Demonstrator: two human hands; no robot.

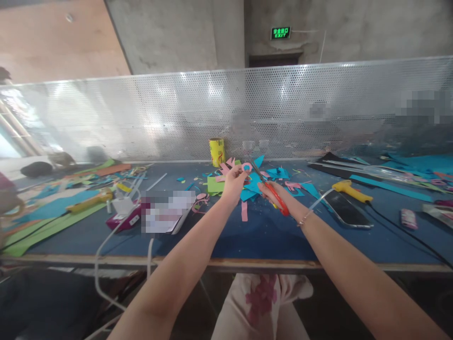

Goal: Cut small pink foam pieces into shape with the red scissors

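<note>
My left hand [235,182] pinches a small pink ring [247,165] by its edge, holding it up over the middle of the table. Wrapped round the red handles of a pair of scissors [281,203] is my right hand [274,191], just to the right. The scissor blades point up and away, close to the ring; I cannot tell whether they touch it. Blue scraps [249,192] lie in a loose pile beneath both hands. Around them are pink scraps [244,211] and a green piece [214,186].
A yellow roll [217,152] stands by the perforated metal screen [170,118]. On the right lie a yellow glue gun [354,191] with a cord and a phone [348,210]. Leftward are a purple power strip [129,218], another glue gun [90,200] and coloured sheets [38,233].
</note>
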